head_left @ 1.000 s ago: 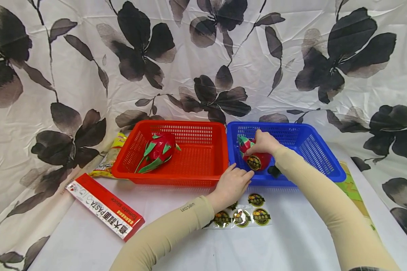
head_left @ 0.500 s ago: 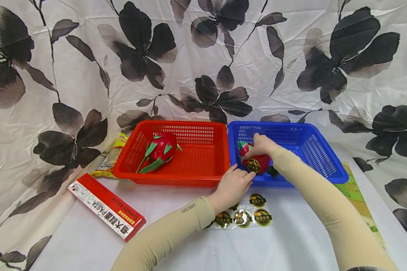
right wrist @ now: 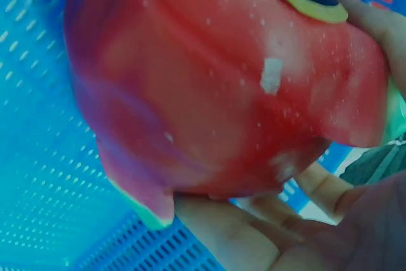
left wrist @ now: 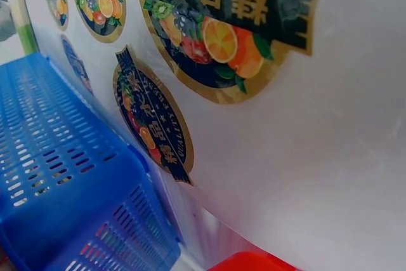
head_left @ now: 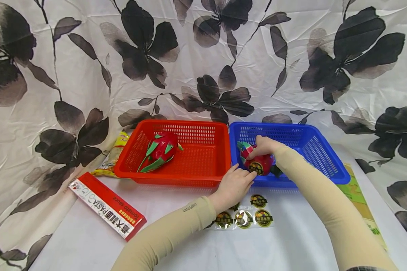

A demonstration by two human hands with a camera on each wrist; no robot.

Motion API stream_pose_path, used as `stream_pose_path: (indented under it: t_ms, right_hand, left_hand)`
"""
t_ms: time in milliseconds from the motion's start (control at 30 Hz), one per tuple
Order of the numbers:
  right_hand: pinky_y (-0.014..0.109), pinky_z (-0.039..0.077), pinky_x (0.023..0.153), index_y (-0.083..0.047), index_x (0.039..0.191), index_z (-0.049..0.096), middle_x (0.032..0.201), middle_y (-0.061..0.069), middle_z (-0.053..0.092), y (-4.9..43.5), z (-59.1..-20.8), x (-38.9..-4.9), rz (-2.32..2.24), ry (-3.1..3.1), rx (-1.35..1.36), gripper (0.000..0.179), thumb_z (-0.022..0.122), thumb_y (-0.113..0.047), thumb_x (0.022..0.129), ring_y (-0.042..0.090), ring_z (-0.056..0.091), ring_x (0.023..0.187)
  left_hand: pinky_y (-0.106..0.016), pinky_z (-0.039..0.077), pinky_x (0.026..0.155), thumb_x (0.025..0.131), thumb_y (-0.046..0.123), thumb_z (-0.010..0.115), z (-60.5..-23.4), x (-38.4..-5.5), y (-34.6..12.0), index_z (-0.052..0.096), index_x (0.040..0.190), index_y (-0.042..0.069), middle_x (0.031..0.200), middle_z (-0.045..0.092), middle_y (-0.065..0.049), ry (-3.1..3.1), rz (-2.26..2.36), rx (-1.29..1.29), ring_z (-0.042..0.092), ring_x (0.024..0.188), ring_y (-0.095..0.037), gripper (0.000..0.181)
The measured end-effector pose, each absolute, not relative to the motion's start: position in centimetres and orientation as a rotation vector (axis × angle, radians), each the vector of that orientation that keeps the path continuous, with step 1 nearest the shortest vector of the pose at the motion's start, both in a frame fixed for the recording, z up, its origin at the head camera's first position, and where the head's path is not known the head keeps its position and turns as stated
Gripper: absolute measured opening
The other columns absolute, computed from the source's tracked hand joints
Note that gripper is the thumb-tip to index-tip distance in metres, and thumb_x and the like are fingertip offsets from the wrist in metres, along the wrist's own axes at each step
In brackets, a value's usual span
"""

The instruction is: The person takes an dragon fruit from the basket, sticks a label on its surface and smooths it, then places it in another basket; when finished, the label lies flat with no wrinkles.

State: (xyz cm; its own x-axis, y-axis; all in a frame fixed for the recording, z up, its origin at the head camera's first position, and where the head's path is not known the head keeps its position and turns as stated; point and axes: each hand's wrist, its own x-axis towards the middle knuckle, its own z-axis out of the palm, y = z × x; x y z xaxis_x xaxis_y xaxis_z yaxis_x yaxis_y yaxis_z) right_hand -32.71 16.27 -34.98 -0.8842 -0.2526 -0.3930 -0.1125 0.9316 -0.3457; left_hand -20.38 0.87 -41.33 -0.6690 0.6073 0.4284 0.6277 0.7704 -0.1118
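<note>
My right hand (head_left: 265, 146) grips a red dragon fruit (head_left: 267, 161) with green leaf tips inside the blue basket (head_left: 320, 154). In the right wrist view its fingers (right wrist: 222, 233) curl around the fruit's smooth red skin (right wrist: 196, 93). A round black-and-gold label (head_left: 256, 168) sits on the fruit's near side. Across the front left corner of the blue basket lies my left hand (head_left: 233, 188), fingers extended, fingertips right at the label's lower edge. Beneath that wrist is a clear sheet of similar stickers (head_left: 243, 219), partly hidden by the arm and seen close in the left wrist view.
On the left, a red basket (head_left: 203, 180) holds another dragon fruit (head_left: 162, 148). A red-and-white pasta box (head_left: 108, 205) and a yellow packet (head_left: 117, 150) lie beside it. A green-and-yellow packet (head_left: 359, 203) is right of the blue basket. Patterned cloth hangs behind.
The right hand and the fruit have lowered slightly toward the front of the blue basket, bringing the label down to the left fingertips. The left hand has stayed almost still.
</note>
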Motion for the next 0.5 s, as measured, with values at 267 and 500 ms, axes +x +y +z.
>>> stream_pose_path:
  t_ms: [267,500]
  right_hand:
    - [0.04,0.052,0.083,0.008,0.117,0.036,0.11,0.024,0.053,17.05,-34.88,-32.92,-0.461,2.582,-0.315,0.064,0.067,-0.035,0.081,0.03,0.061,0.096]
    - [0.045,0.048,0.09,0.009,0.128,0.032,0.12,0.026,0.05,16.99,-34.73,-32.8,-0.43,2.55,-0.304,0.073,0.063,-0.039,0.083,0.034,0.057,0.106]
  left_hand:
    - [-0.036,0.038,0.104,0.093,0.028,0.053,-41.58,-20.54,0.98,0.061,0.113,0.022,0.098,0.067,0.008,-2.497,-0.071,-0.93,0.061,0.093,-0.01,0.022]
    - [-0.036,0.037,0.104,0.093,0.028,0.053,-41.55,-20.48,0.97,0.06,0.113,0.022,0.098,0.067,0.008,-2.508,-0.071,-0.934,0.061,0.094,-0.01,0.023]
